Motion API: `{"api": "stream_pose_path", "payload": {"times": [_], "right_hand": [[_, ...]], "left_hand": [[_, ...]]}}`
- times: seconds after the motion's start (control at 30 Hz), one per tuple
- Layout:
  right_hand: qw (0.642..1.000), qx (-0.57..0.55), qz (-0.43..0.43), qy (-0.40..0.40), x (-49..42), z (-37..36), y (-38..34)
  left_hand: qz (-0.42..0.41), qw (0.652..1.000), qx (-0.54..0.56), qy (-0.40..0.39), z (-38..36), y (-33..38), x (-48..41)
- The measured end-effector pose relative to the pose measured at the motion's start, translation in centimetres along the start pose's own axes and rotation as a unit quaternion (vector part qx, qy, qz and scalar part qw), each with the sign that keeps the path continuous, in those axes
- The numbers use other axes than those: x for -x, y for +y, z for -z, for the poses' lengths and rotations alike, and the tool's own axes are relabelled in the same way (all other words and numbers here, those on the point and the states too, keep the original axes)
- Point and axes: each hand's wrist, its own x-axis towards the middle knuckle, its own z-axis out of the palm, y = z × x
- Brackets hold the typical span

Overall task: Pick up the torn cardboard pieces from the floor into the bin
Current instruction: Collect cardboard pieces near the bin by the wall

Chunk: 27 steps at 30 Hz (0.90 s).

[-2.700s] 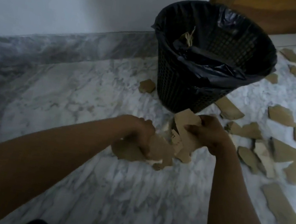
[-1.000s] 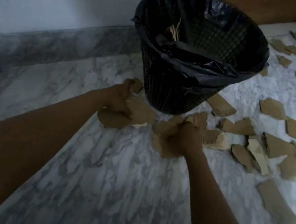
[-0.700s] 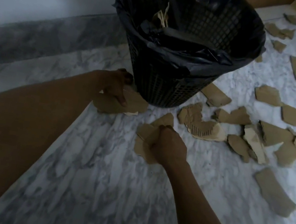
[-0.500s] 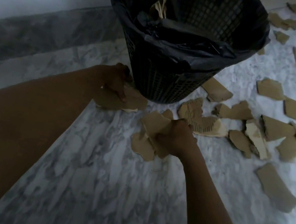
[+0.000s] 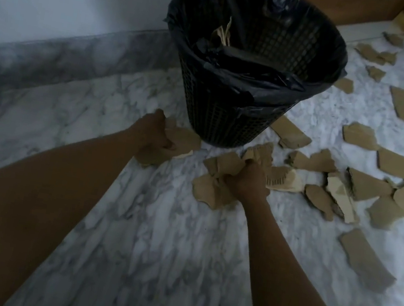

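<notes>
the marble floor (image 5: pixel 153 251) runs open on the near and left side up to the grey skirting (image 5: pixel 64 62). on the right, torn cardboard pieces (image 5: pixel 402 168) litter it, some cut off by the frame edge. the black mesh bin (image 5: pixel 227 119) stands open-topped just beyond both hands, with a pale scrap (image 5: pixel 222 34) inside. the left grip (image 5: pixel 152 131) clutches a cardboard bunch (image 5: pixel 184 139) beside the bin's base. the right grip (image 5: pixel 246 181) is clenched round crumpled pieces (image 5: pixel 214 186) low over the floor, and its fingers are hidden.
</notes>
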Motion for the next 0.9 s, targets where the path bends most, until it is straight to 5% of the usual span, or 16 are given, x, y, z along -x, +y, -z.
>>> {"api": "stream_pose_path", "payload": {"times": [0.2,0.4,0.6,0.73,0.9], "right_hand": [[0.999,0.006,-0.012,-0.046,-0.3,-1.5,-0.3],[0.996,-0.03,-0.032,-0.075,-0.9,-0.9,-0.3],[0.993,-0.065,-0.056,-0.081,-0.8,-1.5,0.4],[0.999,0.015,0.018,-0.038,-0.5,-1.7,0.6],[0.998,-0.033,0.023,-0.05,-2.0,1.3,2.1]], "left_hand": [[0.048,0.994,0.095,0.027,-2.5,-1.9,3.9],[0.069,0.994,0.079,-0.001,-3.2,-1.7,6.3],[0.04,0.969,0.087,-0.227,-1.1,0.4,9.2],[-0.042,0.965,-0.091,-0.241,-3.9,4.0,10.6],[-0.021,0.968,-0.115,-0.22,-7.1,6.1,10.3]]}}
